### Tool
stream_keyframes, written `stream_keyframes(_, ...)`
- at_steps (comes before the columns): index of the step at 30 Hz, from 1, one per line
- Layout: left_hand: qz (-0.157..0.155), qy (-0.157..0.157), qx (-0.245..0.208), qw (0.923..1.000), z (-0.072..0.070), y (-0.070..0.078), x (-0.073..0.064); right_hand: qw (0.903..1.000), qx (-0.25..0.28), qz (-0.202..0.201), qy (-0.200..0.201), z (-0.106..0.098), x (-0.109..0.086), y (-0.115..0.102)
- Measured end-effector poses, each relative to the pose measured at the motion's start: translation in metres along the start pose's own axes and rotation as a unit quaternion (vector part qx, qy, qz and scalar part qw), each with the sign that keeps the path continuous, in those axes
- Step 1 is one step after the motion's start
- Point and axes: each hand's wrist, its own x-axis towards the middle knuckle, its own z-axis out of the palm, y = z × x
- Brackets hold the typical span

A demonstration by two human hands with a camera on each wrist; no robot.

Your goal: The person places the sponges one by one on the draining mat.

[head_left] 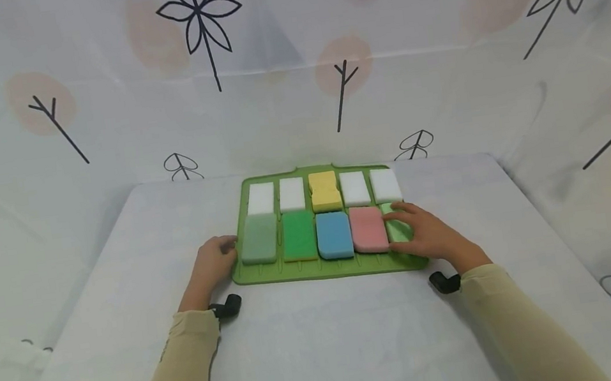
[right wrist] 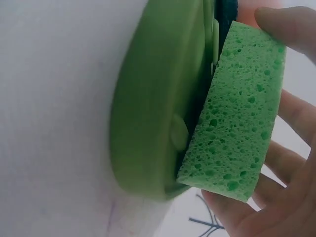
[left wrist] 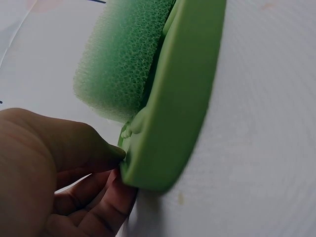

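A green tray [head_left: 327,268] carries two rows of sponges. At its left edge my left hand [head_left: 215,263] pinches the rim between thumb and fingers, as the left wrist view shows, beside a pale green sponge [left wrist: 118,59] of open mesh. My right hand [head_left: 423,231] grips a light green sponge [right wrist: 232,113] at the right end of the front row, thumb on one side and fingers around the other. Next to that hand lies a pink sponge [head_left: 368,229]. A blue sponge [head_left: 334,235] and a darker green one [head_left: 298,235] fill the middle of the front row.
White sponges [head_left: 291,194] and one notched yellow sponge [head_left: 325,191] form the back row. The tray sits near the far side of a white-covered table [head_left: 337,341]. Behind it hangs a patterned cloth [head_left: 283,110].
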Motion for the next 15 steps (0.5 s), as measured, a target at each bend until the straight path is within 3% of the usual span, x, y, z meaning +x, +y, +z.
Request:
stream_keyframes(8, -0.007, 0.001, -0.005, 1.0, -0.0002, 0.0032, -0.0009, 0.9993, -0.002, 0.031, -0.021, 0.0026, 0.0017, 0.0026)
stream_keyframes(15, -0.011, -0.001, -0.006, 0.9999, 0.0007, 0.0019, -0.0007, 0.9993, -0.003, 0.029, -0.025, 0.0041, 0.0003, 0.0025)
